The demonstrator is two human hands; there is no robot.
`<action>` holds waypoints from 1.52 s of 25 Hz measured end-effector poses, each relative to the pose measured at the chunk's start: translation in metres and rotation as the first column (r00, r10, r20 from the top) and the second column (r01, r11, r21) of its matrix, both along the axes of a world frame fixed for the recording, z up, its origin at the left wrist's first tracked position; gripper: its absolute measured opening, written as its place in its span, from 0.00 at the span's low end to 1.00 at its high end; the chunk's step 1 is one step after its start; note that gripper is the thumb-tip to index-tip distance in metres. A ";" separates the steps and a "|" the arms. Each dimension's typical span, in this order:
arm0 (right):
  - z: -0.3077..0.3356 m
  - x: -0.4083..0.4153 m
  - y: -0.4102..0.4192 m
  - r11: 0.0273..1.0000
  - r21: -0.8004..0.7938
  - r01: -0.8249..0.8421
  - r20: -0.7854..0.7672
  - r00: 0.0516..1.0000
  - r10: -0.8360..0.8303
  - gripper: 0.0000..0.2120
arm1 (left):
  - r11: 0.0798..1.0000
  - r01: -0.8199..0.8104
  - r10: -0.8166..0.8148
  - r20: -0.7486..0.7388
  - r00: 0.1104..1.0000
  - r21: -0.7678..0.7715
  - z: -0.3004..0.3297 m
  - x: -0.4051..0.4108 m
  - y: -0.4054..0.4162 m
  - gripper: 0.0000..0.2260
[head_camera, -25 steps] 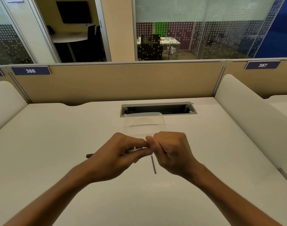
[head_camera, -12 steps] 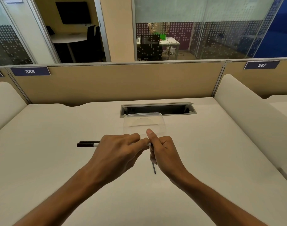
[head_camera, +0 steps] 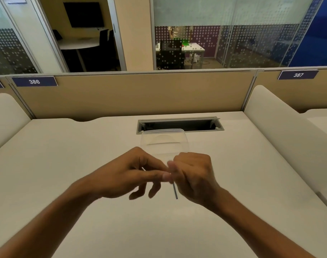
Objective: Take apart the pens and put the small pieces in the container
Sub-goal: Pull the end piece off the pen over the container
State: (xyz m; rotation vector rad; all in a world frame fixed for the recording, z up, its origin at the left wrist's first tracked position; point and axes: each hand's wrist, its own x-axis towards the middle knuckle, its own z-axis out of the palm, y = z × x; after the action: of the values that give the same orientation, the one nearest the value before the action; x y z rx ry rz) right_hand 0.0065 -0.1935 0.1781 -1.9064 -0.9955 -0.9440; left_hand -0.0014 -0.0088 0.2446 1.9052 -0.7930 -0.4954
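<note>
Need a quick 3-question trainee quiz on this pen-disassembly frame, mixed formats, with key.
1. True or false: the clear plastic container sits beyond both hands, in front of the grey cable slot.
2. The thin dark ink rod lies: A) inside the container; B) on the white desk, below where the hands meet; C) in the cable slot.
3. Fill in: the left hand and right hand meet at their ____.

Key: 1 true; 2 B; 3 fingertips.

Clear plastic container [head_camera: 164,140] upright on the desk, open-topped, thin dark pen refill [head_camera: 175,191] lying nearer, well apart
</note>
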 end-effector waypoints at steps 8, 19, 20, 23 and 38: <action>-0.005 0.000 0.004 0.988 0.089 0.128 -0.138 0.984 -0.115 0.28 | 0.984 -0.176 0.157 0.461 0.873 -0.002 -0.009 -0.008 -0.004 0.07; -0.009 -0.003 0.015 0.905 0.395 0.156 -0.755 0.616 0.223 0.29 | 0.927 -0.316 0.000 0.840 0.543 0.204 -0.015 -0.005 -0.010 0.08; -0.009 -0.004 0.015 0.914 0.387 0.121 -0.686 0.700 0.198 0.28 | 0.948 -0.281 0.073 0.759 0.647 0.148 -0.013 -0.005 -0.009 0.08; -0.001 -0.002 0.007 0.988 0.154 0.023 -0.268 0.963 0.019 0.27 | 0.995 -0.091 0.078 0.259 0.963 0.037 -0.003 0.001 -0.001 0.11; -0.018 0.009 0.016 0.913 0.336 0.232 -0.842 0.508 0.180 0.26 | 0.857 -0.420 -0.192 0.941 0.279 0.299 -0.034 0.002 -0.009 0.14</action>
State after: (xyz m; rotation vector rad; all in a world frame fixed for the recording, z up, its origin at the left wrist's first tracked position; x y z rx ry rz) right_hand 0.0152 -0.1779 0.1604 -1.6698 -0.1117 -0.0650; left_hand 0.0004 -0.0180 0.2105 2.7353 -1.3489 0.8400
